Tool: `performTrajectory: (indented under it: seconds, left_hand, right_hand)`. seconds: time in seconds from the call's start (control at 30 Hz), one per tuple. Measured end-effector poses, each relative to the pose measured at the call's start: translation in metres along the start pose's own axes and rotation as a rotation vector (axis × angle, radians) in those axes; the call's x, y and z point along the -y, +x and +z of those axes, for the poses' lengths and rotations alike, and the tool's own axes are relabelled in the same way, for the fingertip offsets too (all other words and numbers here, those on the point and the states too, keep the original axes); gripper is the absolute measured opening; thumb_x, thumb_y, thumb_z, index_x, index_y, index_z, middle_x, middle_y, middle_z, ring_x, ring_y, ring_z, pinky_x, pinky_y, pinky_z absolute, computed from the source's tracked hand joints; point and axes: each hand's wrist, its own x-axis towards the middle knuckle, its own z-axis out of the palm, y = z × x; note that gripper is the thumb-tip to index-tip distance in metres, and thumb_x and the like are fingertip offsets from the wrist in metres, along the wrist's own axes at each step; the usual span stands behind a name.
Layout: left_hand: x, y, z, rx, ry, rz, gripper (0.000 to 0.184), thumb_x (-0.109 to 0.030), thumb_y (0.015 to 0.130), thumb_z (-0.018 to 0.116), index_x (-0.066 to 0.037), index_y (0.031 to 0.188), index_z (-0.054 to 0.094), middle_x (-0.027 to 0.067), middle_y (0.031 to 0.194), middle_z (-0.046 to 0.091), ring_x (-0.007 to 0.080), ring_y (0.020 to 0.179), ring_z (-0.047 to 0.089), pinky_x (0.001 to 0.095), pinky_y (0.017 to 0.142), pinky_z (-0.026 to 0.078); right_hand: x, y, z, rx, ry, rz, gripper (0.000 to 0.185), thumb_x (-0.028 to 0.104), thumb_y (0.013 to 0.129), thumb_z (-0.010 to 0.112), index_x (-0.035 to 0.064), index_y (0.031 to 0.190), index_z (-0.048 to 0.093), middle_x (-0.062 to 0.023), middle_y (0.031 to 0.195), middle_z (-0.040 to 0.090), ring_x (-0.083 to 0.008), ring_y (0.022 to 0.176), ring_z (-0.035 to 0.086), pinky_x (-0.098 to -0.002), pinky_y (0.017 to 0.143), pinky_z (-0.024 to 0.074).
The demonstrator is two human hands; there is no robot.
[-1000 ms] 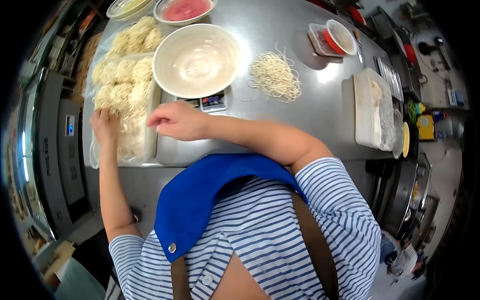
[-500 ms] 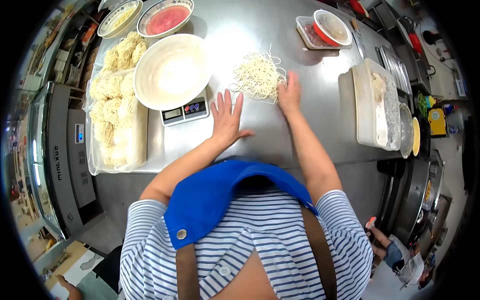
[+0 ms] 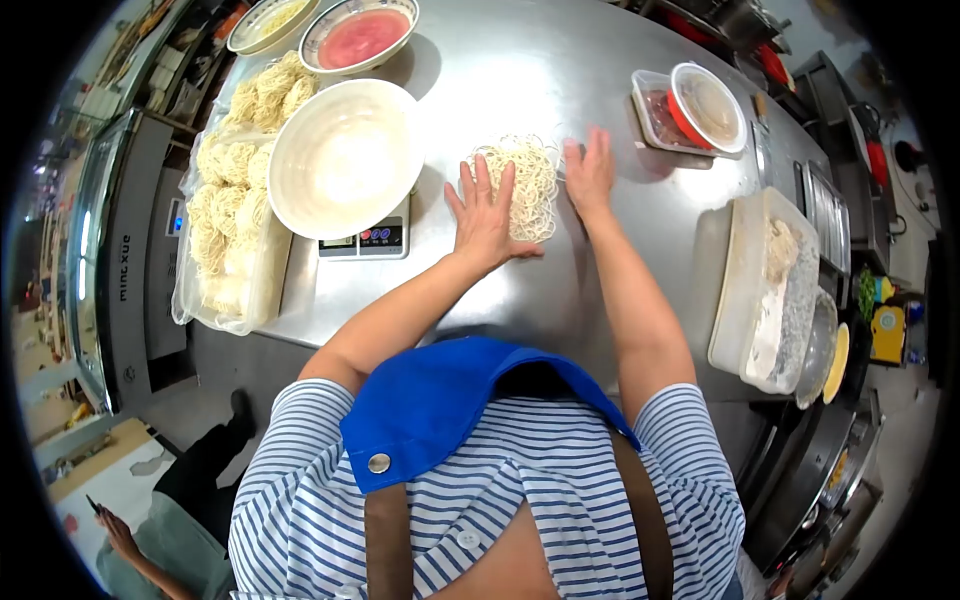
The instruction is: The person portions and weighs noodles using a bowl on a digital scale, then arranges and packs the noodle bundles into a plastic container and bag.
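A loose pile of pale noodles [image 3: 532, 190] lies on the steel table, between my two hands. My left hand [image 3: 484, 215] is spread flat at the pile's left side, its fingers overlapping the nearest strands and its thumb pointing right below them. Along the right side, my right hand [image 3: 589, 178] is open, fingers upward and slightly apart, with nothing in it. Left of my left hand, a large white bowl [image 3: 345, 158] sits on a kitchen scale [image 3: 385, 238] and hides part of its display. Noodle nests [image 3: 232, 168] fill a plastic tub [image 3: 262, 285] at the far left.
At the back left stand a bowl of pink liquid [image 3: 358, 40] and a patterned bowl [image 3: 262, 28]. A lidded red tub [image 3: 706, 105] rests on a clear container [image 3: 650, 105] at back right. A white bin [image 3: 735, 290] holds flour. Another person's hand [image 3: 118, 530] shows lower left.
The noodle pile is now narrower and longer. My left hand has moved right onto its left edge, while my right hand has come slightly away from it. The view has shifted.
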Motion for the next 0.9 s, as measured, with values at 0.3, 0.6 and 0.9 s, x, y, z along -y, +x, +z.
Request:
performTrajectory:
  seconds: [0.3, 0.6, 0.9]
  left_hand:
    - [0.032, 0.049, 0.026, -0.243, -0.415, 0.170, 0.063, -0.015, 0.077, 0.065, -0.005, 0.134, 0.040, 0.0214, 0.129, 0.045, 0.0373, 0.120, 0.042, 0.0417, 0.100, 0.036]
    - [-0.026, 0.034, 0.047, -0.156, -1.424, -0.426, 0.047, 0.006, 0.081, 0.051, -0.003, 0.127, 0.049, 0.0104, 0.113, 0.057, 0.0180, 0.100, 0.058, 0.0273, 0.085, 0.049]
    - [-0.021, 0.030, -0.100, -0.466, -1.337, -0.121, 0.045, 0.001, 0.070, 0.057, -0.004, 0.114, 0.054, 0.0146, 0.116, 0.051, 0.0274, 0.109, 0.051, 0.0333, 0.094, 0.041]
  right_hand:
    - [0.041, -0.044, 0.005, 0.487, 0.423, -0.324, 0.056, 0.038, 0.091, 0.046, -0.0037, 0.129, 0.044, -0.0229, 0.124, 0.051, -0.0366, 0.117, 0.046, -0.0427, 0.098, 0.0376]
    - [0.060, -0.073, 0.007, -0.012, 0.946, 0.437, 0.035, 0.023, 0.089, 0.044, -0.0028, 0.108, 0.058, -0.0148, 0.102, 0.058, -0.0273, 0.098, 0.056, -0.0387, 0.085, 0.0457]
    - [0.223, -0.030, -0.050, 0.127, 1.485, 0.402, 0.032, 0.016, 0.092, 0.042, -0.0058, 0.107, 0.060, -0.0162, 0.106, 0.062, -0.0231, 0.094, 0.062, -0.0345, 0.085, 0.0509]
